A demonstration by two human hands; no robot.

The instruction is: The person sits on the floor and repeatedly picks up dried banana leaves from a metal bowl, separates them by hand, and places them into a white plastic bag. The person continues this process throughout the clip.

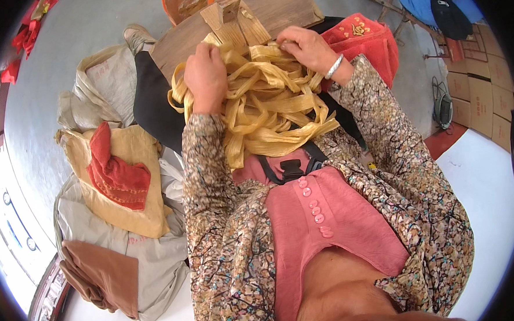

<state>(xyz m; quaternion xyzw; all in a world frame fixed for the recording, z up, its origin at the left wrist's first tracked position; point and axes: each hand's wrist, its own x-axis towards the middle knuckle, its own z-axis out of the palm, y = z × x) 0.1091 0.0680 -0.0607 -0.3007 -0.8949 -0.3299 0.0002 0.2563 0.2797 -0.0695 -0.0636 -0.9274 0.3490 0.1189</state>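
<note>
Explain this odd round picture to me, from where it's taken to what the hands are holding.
No machine here: these are a person's own bare left hand and right hand. The single view comes from a wide fisheye camera worn on the head, looking down, so straight edges bend. A tangled heap of flat, glossy yellow strips lies before the person, near a brown wooden board. Both hands are at the heap's far edge; how firmly they grip is hard to tell.
</note>
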